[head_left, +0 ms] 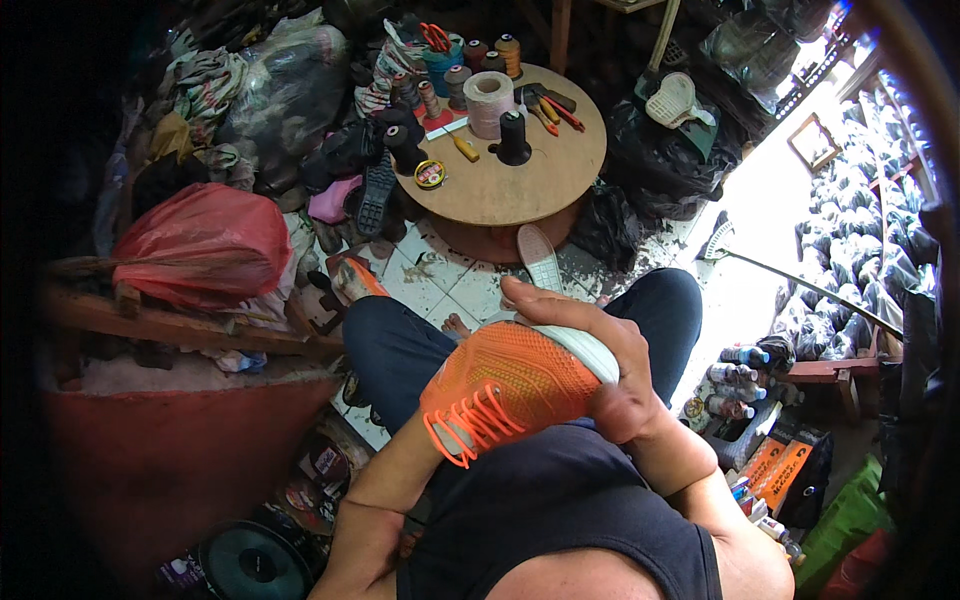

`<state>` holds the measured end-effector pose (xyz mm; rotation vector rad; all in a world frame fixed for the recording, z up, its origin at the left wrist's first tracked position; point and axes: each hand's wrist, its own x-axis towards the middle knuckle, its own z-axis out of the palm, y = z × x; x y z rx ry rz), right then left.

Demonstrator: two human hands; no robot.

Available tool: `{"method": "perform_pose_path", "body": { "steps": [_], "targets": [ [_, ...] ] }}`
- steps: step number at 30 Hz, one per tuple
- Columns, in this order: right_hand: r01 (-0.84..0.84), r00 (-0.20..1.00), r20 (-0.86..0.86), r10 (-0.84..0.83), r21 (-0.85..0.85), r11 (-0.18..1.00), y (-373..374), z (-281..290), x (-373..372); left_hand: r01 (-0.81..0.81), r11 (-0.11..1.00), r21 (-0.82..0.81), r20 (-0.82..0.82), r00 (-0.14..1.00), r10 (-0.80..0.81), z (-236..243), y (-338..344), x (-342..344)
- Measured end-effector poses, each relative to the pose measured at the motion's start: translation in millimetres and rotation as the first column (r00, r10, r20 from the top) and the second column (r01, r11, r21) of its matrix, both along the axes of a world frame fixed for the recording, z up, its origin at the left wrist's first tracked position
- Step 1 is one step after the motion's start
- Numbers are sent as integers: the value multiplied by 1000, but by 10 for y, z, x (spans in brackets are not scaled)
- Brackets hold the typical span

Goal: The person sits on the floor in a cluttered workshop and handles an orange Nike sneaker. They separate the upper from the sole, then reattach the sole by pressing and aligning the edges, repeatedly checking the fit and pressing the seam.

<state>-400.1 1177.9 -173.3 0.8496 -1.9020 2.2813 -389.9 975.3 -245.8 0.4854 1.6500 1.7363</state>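
An orange knit sneaker [510, 375] with bright orange laces and a white sole edge is held up above my lap, tilted with its laces toward my left arm. My right hand [622, 350] wraps round the toe end, thumb and palm pressed along the white sole. My left forearm [400, 465] runs up to the lace end of the sneaker, where the left hand is hidden by it; whether it is inside or behind, I cannot tell. On the floor beyond my knees lies a loose pale sole [540, 258]. A second orange shoe [358, 280] rests left of my left knee.
A low round table [545, 190] ahead carries thread spools [512, 135], a white roll [489, 105], pliers [560, 108], a yellow-handled tool [465, 150] and a small round tin. Red [210, 245] and black bags crowd the left. Plastic bottles [735, 385] and a long-handled brush [800, 285] lie right.
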Motion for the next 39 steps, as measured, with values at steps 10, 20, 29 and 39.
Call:
{"method": "perform_pose_path", "body": {
  "steps": [10, 20, 29, 39],
  "targets": [
    [-69, 943, 321, 88, -71, 995, -67, 127, 110, -273, 962, 6, 223, 938, 265, 341, 118, 70],
    [-170, 898, 370, 238, -208, 963, -69, 136, 98, -118, 965, -236, -24, 993, 116, 281, -141, 26],
    [-180, 896, 373, 241, -192, 965, -85, 213, 235, 104, 977, 184, 201, 969, -141, 107, -216, -67],
    [-166, 521, 665, 535, -536, 828, -33, 219, 137, -63, 998, 25, 346, 937, 51, 238, -299, -69]
  ]
}}
